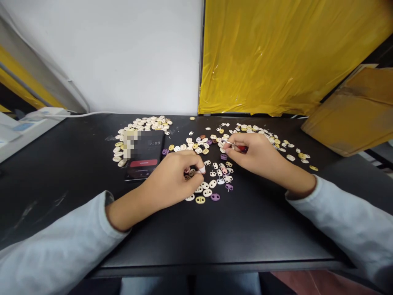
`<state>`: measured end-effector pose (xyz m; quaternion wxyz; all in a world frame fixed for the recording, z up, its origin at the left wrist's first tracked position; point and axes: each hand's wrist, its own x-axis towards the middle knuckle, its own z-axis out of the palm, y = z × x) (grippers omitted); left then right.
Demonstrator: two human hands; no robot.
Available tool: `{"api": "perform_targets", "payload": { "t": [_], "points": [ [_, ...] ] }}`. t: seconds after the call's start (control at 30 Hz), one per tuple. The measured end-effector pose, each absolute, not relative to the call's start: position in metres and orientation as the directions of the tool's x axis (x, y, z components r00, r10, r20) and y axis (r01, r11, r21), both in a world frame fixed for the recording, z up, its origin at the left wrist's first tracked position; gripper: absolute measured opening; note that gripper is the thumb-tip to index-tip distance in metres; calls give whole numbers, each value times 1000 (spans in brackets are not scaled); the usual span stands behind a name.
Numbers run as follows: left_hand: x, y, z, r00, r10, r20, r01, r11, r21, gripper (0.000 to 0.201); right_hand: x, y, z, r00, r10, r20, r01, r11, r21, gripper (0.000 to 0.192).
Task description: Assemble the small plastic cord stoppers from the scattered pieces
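My left hand point(172, 176) is closed in a pinch above the middle of the table, with a small white piece point(202, 169) at its fingertips; its exact shape is partly hidden. Farther right, my right hand point(254, 153) grips a small screwdriver-like tool with a red handle point(242, 148), its thin metal tip pointing left. Between and below the hands lie several small oval pieces with two holes: a purple one point(215, 197), a yellow one point(200, 200) and cream ones point(208, 193). Smaller pieces with thin stems point(227, 178) lie just left of my right hand.
A phone point(144, 159) with a lit screen lies left of my left hand. Cream ovals point(147, 123) are heaped behind it, and another spread point(276, 141) lies behind my right hand. A cardboard box point(353, 110) stands at the right, a white power strip point(37, 125) at the left.
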<state>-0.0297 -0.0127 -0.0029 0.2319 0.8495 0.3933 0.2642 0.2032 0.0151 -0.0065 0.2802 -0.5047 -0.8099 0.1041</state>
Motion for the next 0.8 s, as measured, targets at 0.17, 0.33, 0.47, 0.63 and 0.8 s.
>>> {"api": "perform_targets", "payload": {
  "t": [0.17, 0.33, 0.47, 0.63, 0.8],
  "points": [
    [-29, -14, -2, 581, 758, 295, 517, -624, 586, 10, 211, 25, -14, -354, 868, 348, 774, 481, -412, 15],
    [-28, -15, -3, 619, 731, 288, 500, -650, 573, 13, 211, 26, -17, -373, 857, 355, 802, 491, -341, 14],
    [-30, -14, -4, 627, 725, 285, 506, -656, 560, 14, 210, 24, -14, -380, 845, 377, 799, 505, -327, 17],
    [-30, -14, -2, 533, 781, 326, 489, -598, 634, 10, 199, 10, -2, -341, 831, 439, 617, 550, -562, 16],
    [-25, -17, -2, 430, 856, 288, 279, -429, 859, 18, 185, -10, 7, -394, 852, 346, 362, 490, -793, 14]
  ]
}}
